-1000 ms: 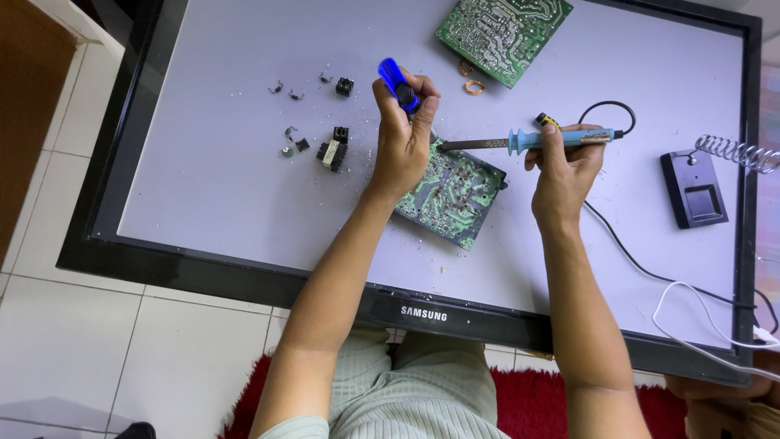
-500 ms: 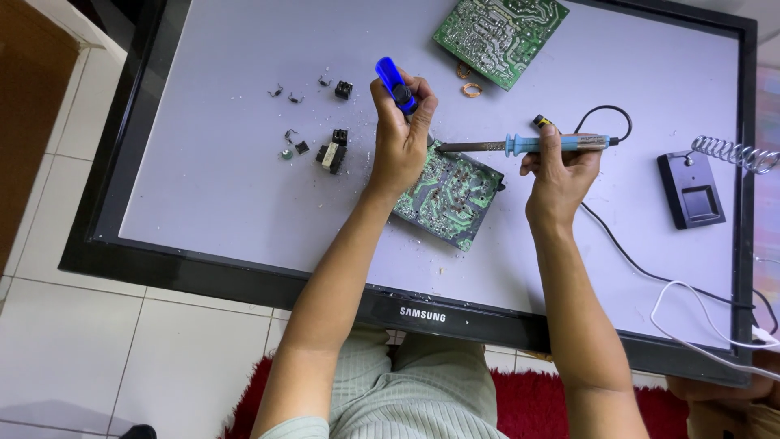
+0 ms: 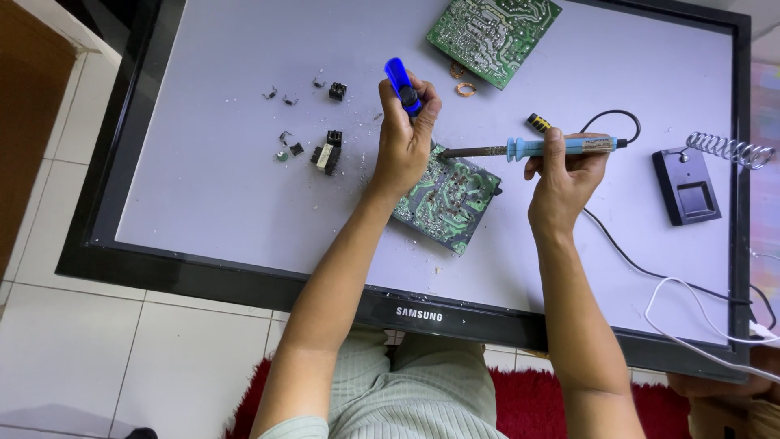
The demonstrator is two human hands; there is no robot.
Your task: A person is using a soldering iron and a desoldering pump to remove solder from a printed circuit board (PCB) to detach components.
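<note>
My left hand (image 3: 405, 138) grips a blue desoldering pump (image 3: 401, 83), held upright over the far edge of a green circuit board (image 3: 447, 202). My right hand (image 3: 564, 176) holds a light-blue soldering iron (image 3: 528, 147) level, its dark tip pointing left to the board's top corner beside my left hand. The board lies flat on a large flat screen panel (image 3: 211, 203) used as a work surface.
Several small loose parts (image 3: 325, 153) lie left of the board. A second green circuit board (image 3: 492, 32) and copper coils (image 3: 465, 88) sit at the back. A black iron stand with a spring holder (image 3: 691, 191) is at the right; the cord (image 3: 642, 268) trails across.
Both hands shifted slightly; the iron's tip stays at the board's top corner and the pump stays upright in my left hand.
</note>
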